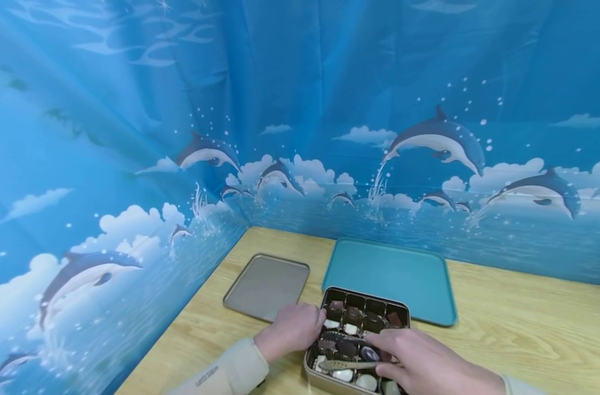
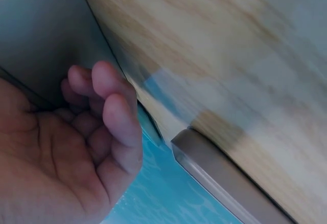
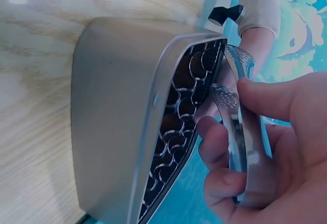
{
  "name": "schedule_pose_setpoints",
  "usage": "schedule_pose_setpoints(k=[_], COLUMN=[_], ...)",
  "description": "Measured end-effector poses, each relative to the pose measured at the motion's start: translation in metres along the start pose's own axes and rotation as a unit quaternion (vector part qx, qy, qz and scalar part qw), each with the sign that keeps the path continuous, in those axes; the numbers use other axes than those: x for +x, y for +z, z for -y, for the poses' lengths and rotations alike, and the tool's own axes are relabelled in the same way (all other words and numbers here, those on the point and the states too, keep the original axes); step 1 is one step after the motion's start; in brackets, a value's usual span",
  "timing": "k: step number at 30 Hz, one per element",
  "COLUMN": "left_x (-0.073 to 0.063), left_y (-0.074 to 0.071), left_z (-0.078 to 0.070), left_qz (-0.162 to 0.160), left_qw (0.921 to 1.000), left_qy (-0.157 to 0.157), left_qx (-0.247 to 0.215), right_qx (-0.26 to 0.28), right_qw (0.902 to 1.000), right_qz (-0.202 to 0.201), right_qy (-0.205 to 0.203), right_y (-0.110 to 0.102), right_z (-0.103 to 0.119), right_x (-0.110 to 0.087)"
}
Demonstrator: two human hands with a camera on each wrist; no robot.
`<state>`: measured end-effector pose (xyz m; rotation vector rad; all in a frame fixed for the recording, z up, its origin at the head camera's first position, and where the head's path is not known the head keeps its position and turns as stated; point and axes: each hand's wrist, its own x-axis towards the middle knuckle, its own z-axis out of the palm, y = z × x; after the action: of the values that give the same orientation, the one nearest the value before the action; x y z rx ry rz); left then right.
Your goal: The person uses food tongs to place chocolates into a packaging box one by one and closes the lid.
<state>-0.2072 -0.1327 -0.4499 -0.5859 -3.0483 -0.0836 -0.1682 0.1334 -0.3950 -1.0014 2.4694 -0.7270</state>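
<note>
A metal tin box (image 1: 332,382) holds a dark divided insert with brown and white chocolates (image 1: 343,375). My right hand (image 1: 423,359) grips a pair of metal tongs (image 3: 250,152) above the box. The perforated tips of the tongs stand apart, and nothing shows between them in the right wrist view. My left hand (image 1: 300,327) rests at the box's left side, near the rim. Its fingers (image 2: 122,119) look loosely bent in the left wrist view, beside a grey surface. Part of the box's right side is hidden behind my right hand.
A grey-brown tray (image 1: 267,285) lies on the wooden table (image 1: 517,312), beyond my left hand. Behind the box lies a larger teal tray (image 1: 389,274). A blue dolphin-print curtain (image 1: 300,109) borders the table at the back and left.
</note>
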Motion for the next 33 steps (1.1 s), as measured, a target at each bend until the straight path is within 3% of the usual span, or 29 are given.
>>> schedule_pose_setpoints(k=[6,11,14,18,23,33], left_x=[-0.001,-0.002,-0.003,-0.002,-0.002,-0.004], left_y=[0.0,-0.001,-0.001,-0.001,-0.002,0.0], left_z=[-0.001,-0.001,-0.001,0.0,0.0,-0.001], left_qz=[-0.003,0.007,0.006,0.0,0.001,0.002], left_qw=[0.9998,0.9991,0.9988,0.9991,0.9995,0.9987], left_qy=[-0.01,-0.021,-0.024,-0.019,-0.01,-0.018], left_qx=[-0.016,-0.035,-0.041,-0.038,-0.029,-0.047], right_qx=[0.038,0.017,-0.004,-0.033,-0.092,-0.177], right_qw=[0.9976,0.9931,0.9844,0.9687,0.9534,0.9306], right_qz=[-0.024,-0.106,-0.167,-0.222,-0.252,-0.286], right_qy=[0.053,0.048,0.055,0.106,0.138,0.145], right_y=[-0.009,-0.017,-0.02,-0.026,-0.028,-0.022], right_z=[-0.014,-0.033,-0.048,-0.069,-0.098,-0.133], right_x=[-0.014,-0.027,-0.032,-0.035,-0.031,-0.014])
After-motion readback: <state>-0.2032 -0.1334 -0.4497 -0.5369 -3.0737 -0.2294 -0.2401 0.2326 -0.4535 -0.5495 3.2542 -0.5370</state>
